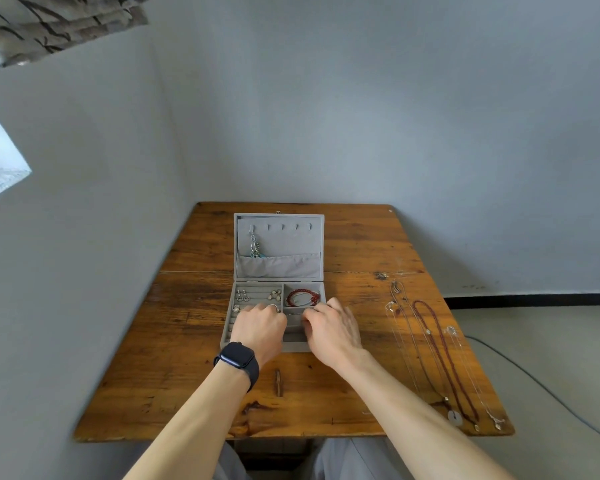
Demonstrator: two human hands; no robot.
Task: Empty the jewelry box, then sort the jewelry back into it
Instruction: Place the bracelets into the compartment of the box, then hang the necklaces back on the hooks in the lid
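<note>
Left hand (258, 327) and right hand (331, 327) are both down over the front half of the open jewelry box (294, 347), knuckles up, fingers curled in toward each other. Between them there's a thin silver bangle (293, 314), and as far as I can tell each hand is pinching one end of it, though the fingertips themselves are tucked out of sight. It sits over the middle compartment on the box's right side.

The box is grey velvet-ish and sits around the middle of the wooden table (194, 358), a bit toward the far edge. Its lid (284, 242) stands open at the back. One chain with a turquoise bit (254, 245) hangs from the leftmost hook in the lid, dropping into the pocket below.

In the tray, the far right compartment has a red bead bracelet (303, 297). The slotted section on the left has small earrings (242, 296) near its far end, plus another little cluster (275, 293) next to the divider.

Several necklaces (430, 341) are laid out in long lines along the right edge of the table, well apart from the box. One is a dark red cord, the rest are thin chains, and a white disc pendant (454, 416) lies near the front right corner.

Left wrist has a dark smartwatch (238, 360), and there's a ring (274, 308) on that hand.
</note>
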